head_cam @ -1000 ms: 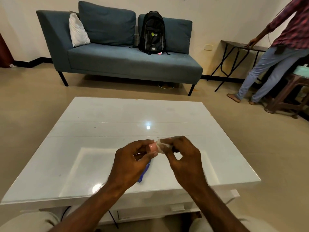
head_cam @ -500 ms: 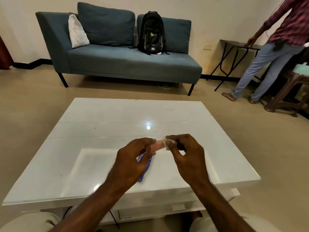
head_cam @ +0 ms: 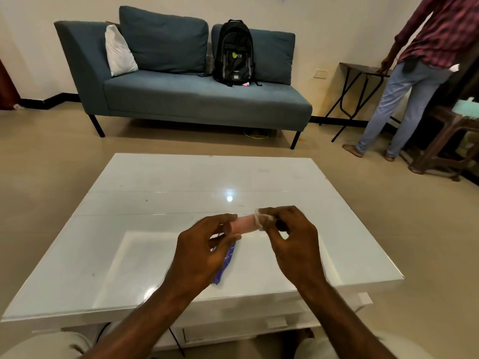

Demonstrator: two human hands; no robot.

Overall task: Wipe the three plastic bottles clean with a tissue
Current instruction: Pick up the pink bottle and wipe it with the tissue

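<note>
Wiping pink bottle (head_cam: 245, 224) above table (head_cam: 155, 193) near edge: left hand (head_cam: 204, 255) grip pinches bottle, right hand (head_cam: 290, 239) grip pinches tissue (head_cam: 261, 219); best rotate bottle, cover all sides.

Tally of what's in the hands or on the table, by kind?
Pink bottle, held between left hand and right hand: 1
White tissue, in right hand, against the bottle: 1
Blue object, partly hidden behind left hand, kind unclear: 1
Total: 3, above the white table
</note>
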